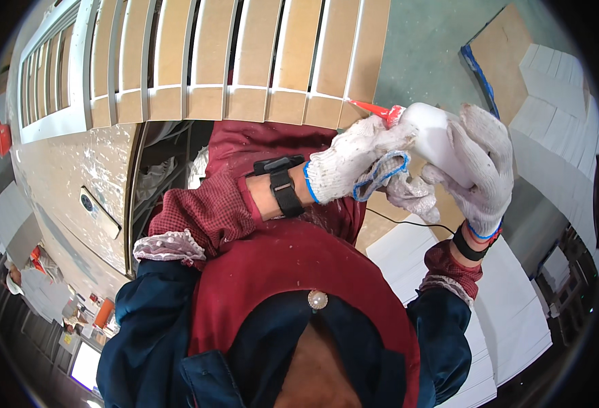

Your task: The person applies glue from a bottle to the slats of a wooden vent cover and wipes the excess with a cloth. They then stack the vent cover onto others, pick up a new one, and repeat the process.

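Observation:
A white squeeze glue bottle (425, 129) with a red cap and long red nozzle (374, 109) lies tilted between my hands. My left hand (364, 149), in a white knit glove with blue trim, is closed around the bottle near its cap. My right hand (483, 160), gloved alike, wraps the bottle's rear end. The nozzle tip touches or almost touches a white line on the end one of several brown boards (330, 51) set side by side. White lines run along and across these boards. A loose fold of gloved cloth (381, 173) hangs under my left hand, partly hidden.
A worktable (68, 190) spattered with white carries a phone (100, 212) and a white slatted frame (54, 68). Stacked white panels (510, 299) stand at my right, more panels (558, 129) beyond. A brown sheet with blue edging (503, 61) lies far right. A dark cable (408, 222) passes below my hands.

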